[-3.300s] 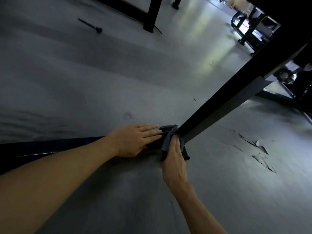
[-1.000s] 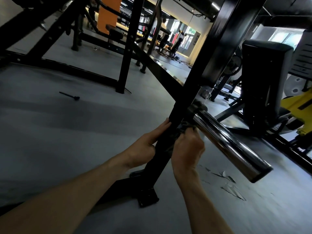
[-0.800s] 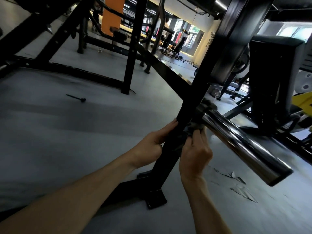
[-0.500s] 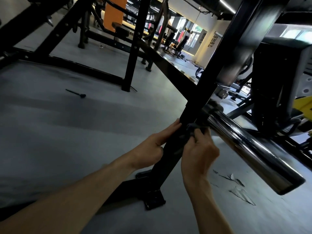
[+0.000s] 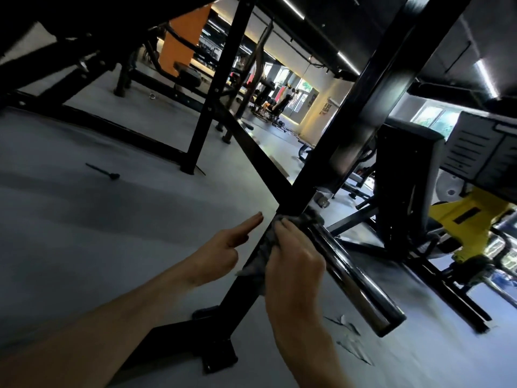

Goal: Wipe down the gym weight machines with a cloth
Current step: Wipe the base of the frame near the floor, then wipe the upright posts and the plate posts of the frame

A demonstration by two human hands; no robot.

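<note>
A black slanted frame post [image 5: 361,113] of a weight machine rises from its foot plate [image 5: 215,357] on the floor. A chrome weight peg [image 5: 349,273] sticks out of the post toward me. My right hand [image 5: 293,261] grips a grey cloth [image 5: 260,259] and presses it against the post where the peg joins it. My left hand [image 5: 221,247] hovers just left of the post, index finger stretched out, not touching it.
Grey rubber floor with torn patches [image 5: 352,343] lies to the right. A black pin [image 5: 103,172] rests on the floor at left. Other black frames [image 5: 204,113], a dark weight stack [image 5: 402,175] and a yellow machine [image 5: 470,219] stand around.
Earlier I wiped the foot plate on the floor; both hands then rose up the post. In the last half second my left hand came off the post while the right keeps wiping by the peg.
</note>
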